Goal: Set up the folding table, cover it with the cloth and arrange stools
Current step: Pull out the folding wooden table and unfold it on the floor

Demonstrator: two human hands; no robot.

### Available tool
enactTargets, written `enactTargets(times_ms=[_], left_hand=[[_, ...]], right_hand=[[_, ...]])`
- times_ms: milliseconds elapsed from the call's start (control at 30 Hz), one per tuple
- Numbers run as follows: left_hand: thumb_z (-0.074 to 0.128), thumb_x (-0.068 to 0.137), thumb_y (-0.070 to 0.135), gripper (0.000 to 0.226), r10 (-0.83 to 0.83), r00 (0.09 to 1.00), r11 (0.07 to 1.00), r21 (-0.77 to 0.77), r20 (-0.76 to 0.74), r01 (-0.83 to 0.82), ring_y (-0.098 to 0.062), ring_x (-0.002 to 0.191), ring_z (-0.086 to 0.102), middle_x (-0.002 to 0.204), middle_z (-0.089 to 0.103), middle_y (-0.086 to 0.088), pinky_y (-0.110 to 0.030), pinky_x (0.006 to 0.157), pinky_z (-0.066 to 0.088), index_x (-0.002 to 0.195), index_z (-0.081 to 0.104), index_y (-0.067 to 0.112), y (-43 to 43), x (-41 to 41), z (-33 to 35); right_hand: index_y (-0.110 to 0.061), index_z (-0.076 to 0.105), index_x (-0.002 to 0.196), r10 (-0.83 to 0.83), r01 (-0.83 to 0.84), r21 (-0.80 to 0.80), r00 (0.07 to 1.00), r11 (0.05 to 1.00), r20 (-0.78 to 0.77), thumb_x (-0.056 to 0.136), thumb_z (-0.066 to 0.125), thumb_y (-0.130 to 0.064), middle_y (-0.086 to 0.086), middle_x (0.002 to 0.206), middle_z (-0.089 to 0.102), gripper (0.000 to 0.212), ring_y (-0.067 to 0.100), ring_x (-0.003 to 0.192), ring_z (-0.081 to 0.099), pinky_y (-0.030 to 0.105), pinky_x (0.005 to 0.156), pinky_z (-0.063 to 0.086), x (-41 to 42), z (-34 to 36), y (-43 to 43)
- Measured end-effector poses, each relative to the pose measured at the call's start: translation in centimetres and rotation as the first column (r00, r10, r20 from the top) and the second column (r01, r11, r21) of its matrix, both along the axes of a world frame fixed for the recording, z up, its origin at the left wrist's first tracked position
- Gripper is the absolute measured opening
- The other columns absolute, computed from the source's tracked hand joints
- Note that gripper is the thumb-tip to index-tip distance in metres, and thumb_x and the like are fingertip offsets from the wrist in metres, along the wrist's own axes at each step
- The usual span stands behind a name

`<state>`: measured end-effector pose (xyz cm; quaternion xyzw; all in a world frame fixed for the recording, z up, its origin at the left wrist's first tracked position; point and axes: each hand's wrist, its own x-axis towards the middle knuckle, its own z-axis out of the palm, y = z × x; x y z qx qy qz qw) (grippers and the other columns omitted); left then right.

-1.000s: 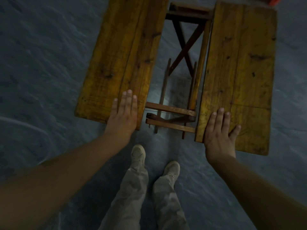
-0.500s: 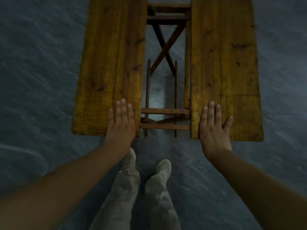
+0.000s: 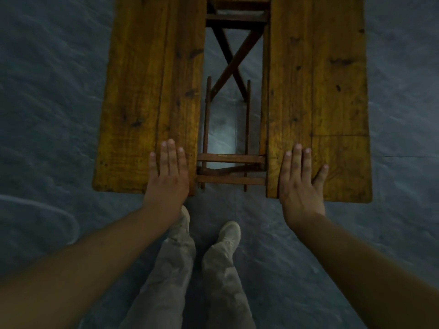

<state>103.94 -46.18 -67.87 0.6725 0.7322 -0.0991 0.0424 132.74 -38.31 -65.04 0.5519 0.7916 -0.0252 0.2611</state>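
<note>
The folding table stands in front of me with its two yellow wooden leaves apart. My left hand [image 3: 167,173] lies flat, fingers straight, on the near inner corner of the left leaf [image 3: 147,91]. My right hand [image 3: 300,179] lies flat with spread fingers on the near inner corner of the right leaf [image 3: 332,96]. In the gap between the leaves the dark crossed frame [image 3: 231,58] and its near rungs [image 3: 230,169] show. No cloth or stool is in view.
Grey floor [image 3: 52,110] surrounds the table on all sides. My legs and light shoes [image 3: 229,231] stand close to the table's near edge. A pale curved mark [image 3: 61,217] lies on the floor at the left.
The table has squared up in view, its leaves now parallel and straight ahead instead of slanted. Both hands stay flat on the near corners of the leaves.
</note>
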Motion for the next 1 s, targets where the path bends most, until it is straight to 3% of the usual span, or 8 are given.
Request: enactTargets(times_ms=[100,267,367,567,700,900,1000], left_hand=[[0.022,0.106,0.015,0.06,-0.007,1.0,1.0,-0.022,-0.02,0.006,-0.052,0.15,0.004,0.16,0.0,-0.039,-0.067,0.119,0.013,0.154,-0.004,-0.01,1.1,1.9,0.8],[0.019,0.109,0.02,0.062,-0.004,0.999,0.994,-0.113,-0.054,-0.002,-0.052,0.15,-0.005,0.159,-0.011,-0.039,-0.067,0.119,0.01,0.151,-0.015,-0.01,1.7,5.3,0.0],[0.028,0.108,0.022,0.07,0.044,0.998,0.99,-0.135,-0.033,-0.048,-0.051,0.15,-0.006,0.159,-0.012,-0.038,-0.068,0.119,0.009,0.151,-0.018,-0.01,1.5,6.1,-1.0],[0.049,0.097,0.029,0.094,0.066,0.997,0.986,-0.155,0.035,-0.059,-0.045,0.152,-0.008,0.162,-0.014,-0.032,-0.07,0.117,0.009,0.151,-0.018,-0.007,0.8,5.7,-3.6],[0.067,0.092,0.03,0.118,0.042,0.999,0.98,-0.194,0.029,-0.035,-0.044,0.152,-0.012,0.158,-0.029,-0.03,-0.071,0.117,0.002,0.146,-0.031,-0.007,0.2,5.3,-4.9],[0.054,0.098,0.022,0.101,0.026,0.999,0.983,-0.184,0.048,-0.016,-0.044,0.151,-0.016,0.161,-0.023,-0.03,-0.072,0.116,0.005,0.148,-0.029,-0.006,-1.4,5.4,-7.2],[0.045,0.095,0.017,0.093,0.019,0.997,0.98,-0.199,0.075,-0.003,-0.045,0.15,-0.02,0.16,-0.025,-0.031,-0.072,0.115,0.007,0.148,-0.028,-0.006,-2.7,5.9,-8.2]], right_hand=[[0.004,-0.023,0.149,-0.014,0.015,0.005,1.0,1.0,-0.018,0.09,0.053,-0.021,0.028,0.158,-0.025,0.099,0.046,0.148,-0.018,0.073,0.111,0.013,-0.6,0.3,-0.7],[0.001,-0.022,0.151,0.056,-0.056,-0.005,0.997,0.998,-0.058,0.09,0.056,-0.024,0.026,0.158,-0.027,0.102,0.045,0.147,-0.021,0.075,0.11,0.007,-3.0,-0.7,-0.6],[-0.001,-0.022,0.151,0.122,-0.124,-0.017,0.988,0.992,-0.091,0.086,0.058,-0.024,0.025,0.159,-0.027,0.105,0.044,0.147,-0.022,0.074,0.11,0.003,-4.3,-1.8,-0.1],[-0.002,-0.027,0.149,0.094,-0.104,-0.075,0.988,0.992,-0.122,0.09,0.057,-0.029,0.026,0.157,-0.03,0.106,0.043,0.147,-0.022,0.074,0.109,0.006,-6.1,-4.2,-1.4],[-0.001,-0.028,0.148,0.052,-0.066,-0.102,0.989,0.993,-0.136,0.092,0.054,-0.033,0.028,0.156,-0.03,0.105,0.044,0.147,-0.022,0.075,0.11,0.006,-7.8,-5.8,-3.1],[-0.001,-0.03,0.147,0.029,-0.044,-0.091,0.985,0.995,-0.168,0.094,0.039,-0.031,0.029,0.156,-0.028,0.092,0.044,0.147,-0.02,0.075,0.11,0.007,-8.3,-8.2,-5.2],[0.0,-0.029,0.147,0.022,-0.04,-0.112,0.988,0.993,-0.153,0.096,0.044,-0.034,0.03,0.155,-0.029,0.096,0.045,0.147,-0.021,0.075,0.109,0.008,-7.8,-9.1,-6.4]])
